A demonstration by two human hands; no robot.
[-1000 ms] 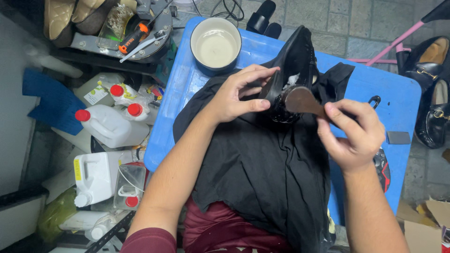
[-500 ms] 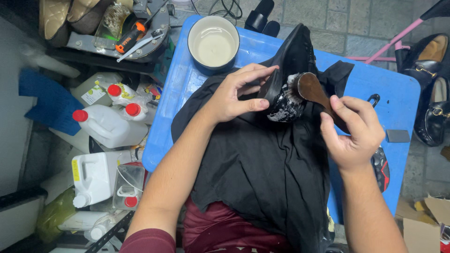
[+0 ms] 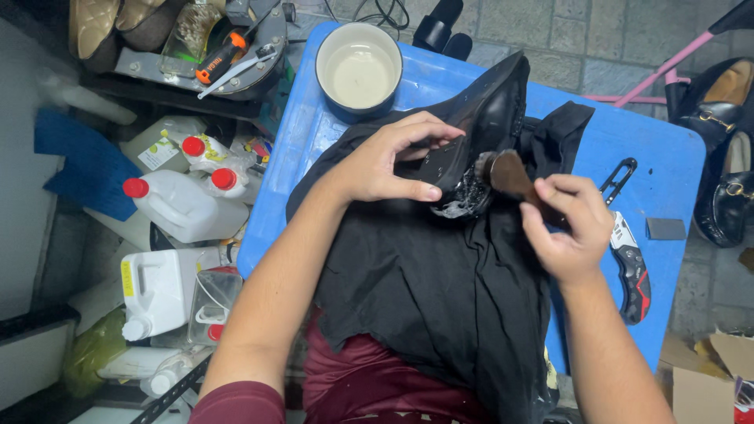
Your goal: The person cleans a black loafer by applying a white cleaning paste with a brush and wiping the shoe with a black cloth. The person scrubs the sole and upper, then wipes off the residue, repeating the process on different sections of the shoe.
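My left hand (image 3: 393, 161) grips a black leather shoe (image 3: 491, 110) by its heel end, holding it tilted over a black cloth (image 3: 440, 275) spread on my lap. White foam covers the shoe's heel (image 3: 462, 200). My right hand (image 3: 567, 228) is closed on the wooden handle of a brush (image 3: 510, 174), whose bristles press against the foamy part of the shoe.
A blue table (image 3: 660, 157) carries a bowl of cloudy liquid (image 3: 360, 69), a folding knife (image 3: 632, 267) and a small grey block (image 3: 667, 228). White jugs with red caps (image 3: 184, 208) crowd the floor at left. Black loafers (image 3: 726, 188) lie at right.
The shoe has been turned so its sole faces up more under my left hand. My right hand has shifted left and down with the brush, uncovering the folding knife.
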